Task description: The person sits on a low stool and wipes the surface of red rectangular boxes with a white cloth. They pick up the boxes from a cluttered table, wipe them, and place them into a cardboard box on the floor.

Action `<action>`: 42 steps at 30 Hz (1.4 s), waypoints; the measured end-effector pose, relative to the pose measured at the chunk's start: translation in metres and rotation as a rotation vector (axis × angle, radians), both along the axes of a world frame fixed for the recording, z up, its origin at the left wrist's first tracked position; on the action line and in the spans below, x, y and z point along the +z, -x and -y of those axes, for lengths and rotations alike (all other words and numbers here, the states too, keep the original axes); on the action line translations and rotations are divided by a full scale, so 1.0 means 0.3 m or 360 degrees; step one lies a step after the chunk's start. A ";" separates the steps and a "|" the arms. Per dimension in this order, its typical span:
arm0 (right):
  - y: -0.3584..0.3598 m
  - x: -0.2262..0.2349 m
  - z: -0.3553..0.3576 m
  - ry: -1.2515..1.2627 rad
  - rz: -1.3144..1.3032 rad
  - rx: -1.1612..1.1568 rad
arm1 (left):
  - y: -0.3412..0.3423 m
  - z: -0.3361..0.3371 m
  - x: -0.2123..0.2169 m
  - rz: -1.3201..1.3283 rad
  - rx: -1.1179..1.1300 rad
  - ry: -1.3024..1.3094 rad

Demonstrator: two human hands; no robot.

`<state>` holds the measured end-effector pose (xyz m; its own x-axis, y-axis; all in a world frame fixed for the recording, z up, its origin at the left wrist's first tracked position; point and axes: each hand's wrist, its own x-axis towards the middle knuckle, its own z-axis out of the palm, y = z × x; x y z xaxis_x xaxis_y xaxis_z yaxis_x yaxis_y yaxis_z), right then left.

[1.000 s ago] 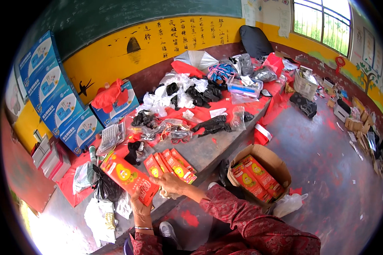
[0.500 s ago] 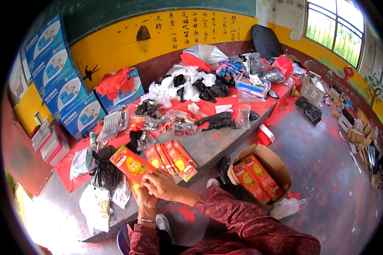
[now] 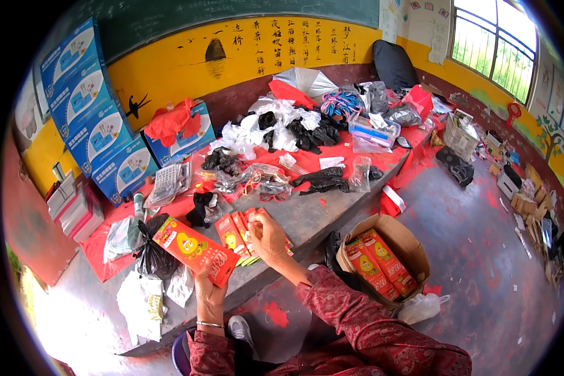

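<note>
My left hand [image 3: 211,289] grips the lower end of a flat red carton [image 3: 193,246] with a yellow cartoon figure on it. That carton is held tilted over the edge of a low concrete platform [image 3: 307,222]. To its right, several similar red cartons [image 3: 230,237] lie side by side on the platform. Over them is my right hand [image 3: 267,239], its fingers bent and drawn together at their upper ends. Whether it pinches one of these cartons is hidden.
An open cardboard box [image 3: 402,233] with more red cartons stands on the floor at right. Behind the row lie plastic bags [image 3: 276,128] and clutter on red cloth. Blue boxes [image 3: 81,106] are stacked at far left. A black bag [image 3: 153,258] sits left of my left hand.
My right hand has left the carton in my left hand and moved right and up to the row on the platform. The held carton has shifted slightly and shows more of its front.
</note>
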<state>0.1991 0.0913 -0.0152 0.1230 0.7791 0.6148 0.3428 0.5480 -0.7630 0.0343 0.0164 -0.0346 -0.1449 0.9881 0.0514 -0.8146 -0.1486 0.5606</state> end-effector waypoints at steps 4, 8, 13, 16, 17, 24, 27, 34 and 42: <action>0.047 0.074 0.096 -0.0081 0.0130 0.0284 | 0.020 -0.006 -0.068 0.0019 -0.0101 0.0216; 0.088 0.027 0.111 -0.0338 0.0598 0.0226 | -0.028 0.007 0.000 0.0139 -0.0278 0.0116; 0.132 0.021 0.178 -0.0538 0.0789 0.0490 | 0.038 -0.010 -0.025 0.0220 -0.0298 0.0059; 0.123 0.026 0.155 -0.0142 0.0420 0.0706 | 0.051 -0.003 -0.055 0.0205 -0.0262 0.0160; 0.114 0.033 0.148 0.0020 0.0275 0.0763 | 0.055 0.001 -0.069 0.0195 -0.0242 0.0200; 0.057 0.033 0.032 0.0475 -0.0797 0.0617 | 0.007 0.014 0.011 0.0026 -0.0015 0.0240; 0.131 0.012 0.125 0.0542 -0.0637 0.1030 | -0.003 0.002 -0.016 0.0160 -0.0080 0.0180; 0.175 0.022 0.169 0.0004 0.0326 0.1071 | 0.088 -0.023 -0.083 0.0231 -0.0130 0.0188; 0.002 0.061 0.028 0.0366 0.0275 0.0541 | 0.083 -0.006 0.008 0.0038 0.0006 0.0242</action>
